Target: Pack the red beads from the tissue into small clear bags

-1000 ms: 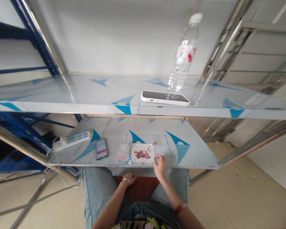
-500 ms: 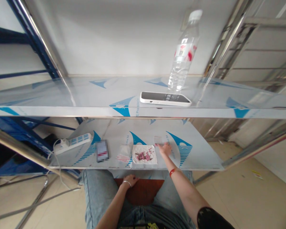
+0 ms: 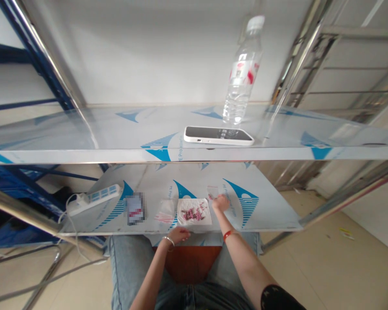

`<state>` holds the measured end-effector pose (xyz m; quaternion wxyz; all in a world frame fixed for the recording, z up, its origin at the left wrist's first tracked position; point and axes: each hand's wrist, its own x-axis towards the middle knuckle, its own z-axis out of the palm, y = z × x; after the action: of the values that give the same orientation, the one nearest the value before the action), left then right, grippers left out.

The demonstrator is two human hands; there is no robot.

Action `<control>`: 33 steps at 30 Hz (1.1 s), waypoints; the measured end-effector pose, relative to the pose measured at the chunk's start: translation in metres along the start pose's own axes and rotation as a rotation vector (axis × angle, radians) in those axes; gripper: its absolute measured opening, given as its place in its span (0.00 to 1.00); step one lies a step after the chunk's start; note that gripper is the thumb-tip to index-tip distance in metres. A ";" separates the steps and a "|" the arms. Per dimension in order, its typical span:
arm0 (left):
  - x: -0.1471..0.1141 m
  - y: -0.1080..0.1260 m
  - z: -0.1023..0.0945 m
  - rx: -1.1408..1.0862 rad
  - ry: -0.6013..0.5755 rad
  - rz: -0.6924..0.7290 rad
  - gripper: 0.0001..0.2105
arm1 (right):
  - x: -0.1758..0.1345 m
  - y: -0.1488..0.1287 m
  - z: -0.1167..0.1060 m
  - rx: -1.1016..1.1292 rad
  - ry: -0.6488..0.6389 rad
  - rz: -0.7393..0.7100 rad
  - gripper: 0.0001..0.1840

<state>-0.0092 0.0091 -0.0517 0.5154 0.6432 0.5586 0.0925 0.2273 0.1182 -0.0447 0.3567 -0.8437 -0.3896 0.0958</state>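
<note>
My right hand (image 3: 221, 203) is on the shelf board, right of a white cloth or tissue (image 3: 184, 217). Its fingers are closed at the lower end of a small clear plastic bag (image 3: 212, 191), with a bit of pink-red showing there. On the white sheet lies a cluster of small pink-red beads or berries (image 3: 194, 213) with darker bits among them. My left hand (image 3: 179, 235) is at the board's front edge, below the sheet. Its fingers are loosely bent, apart from the beads, and I see nothing held. Another clear bag (image 3: 166, 212) with pink stripes lies left of the sheet.
A phone-like device with a blurred screen (image 3: 135, 209) and a white power strip (image 3: 98, 198) lie at the left. The upper shelf (image 3: 116, 133) overhangs the board and carries a white-cased phone (image 3: 218, 135) and a water bottle (image 3: 244, 73). A brown stool seat (image 3: 190, 265) shows between my legs.
My left hand has risen from the brown seat to the board's front edge. My right hand has closed in over the small bag's lower end. The view has shifted slightly.
</note>
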 end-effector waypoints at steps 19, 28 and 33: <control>0.020 0.097 -0.055 -0.581 0.583 0.270 0.25 | -0.050 -0.056 -0.034 0.618 -0.246 -0.119 0.09; -0.021 0.115 -0.071 -0.632 0.601 0.440 0.15 | -0.098 -0.090 -0.072 0.565 -0.381 -0.353 0.07; -0.033 0.125 -0.079 -0.594 0.628 0.414 0.15 | -0.119 -0.112 -0.095 0.438 -0.235 -0.383 0.10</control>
<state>0.0017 0.0454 0.0948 0.4543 0.5066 0.4969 0.5386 0.1220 0.0313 0.0862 0.4942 -0.6411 -0.5500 0.2055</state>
